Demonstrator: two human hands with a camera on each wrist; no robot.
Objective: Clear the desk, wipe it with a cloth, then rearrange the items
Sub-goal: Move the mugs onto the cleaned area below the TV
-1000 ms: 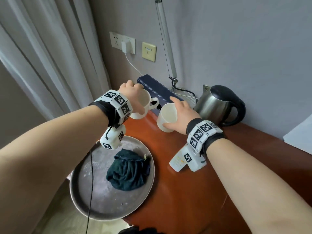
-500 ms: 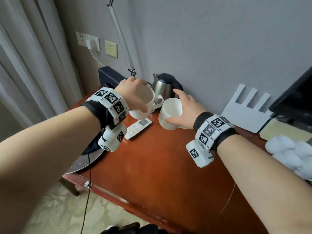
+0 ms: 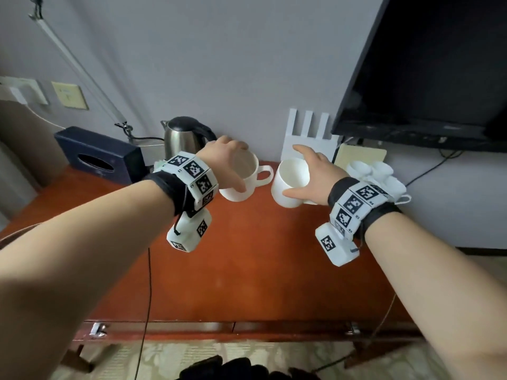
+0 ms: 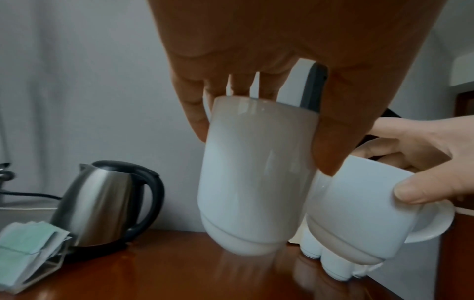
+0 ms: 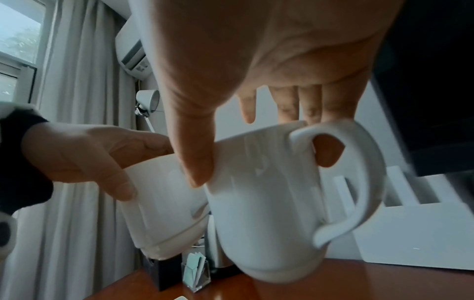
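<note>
Above the desk's back edge, seen from the head, the left hand grips the left mug from above by its rim, and the right hand grips the right mug likewise. From the left wrist, fingers and thumb clamp the left mug's sides; a kettle stands behind. From the right wrist, the right mug hangs below the palm, tilted, its handle outward.

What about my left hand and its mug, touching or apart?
Touching. In the left wrist view the left hand clamps the white mug, thumb on one side, fingers on the other.
</note>
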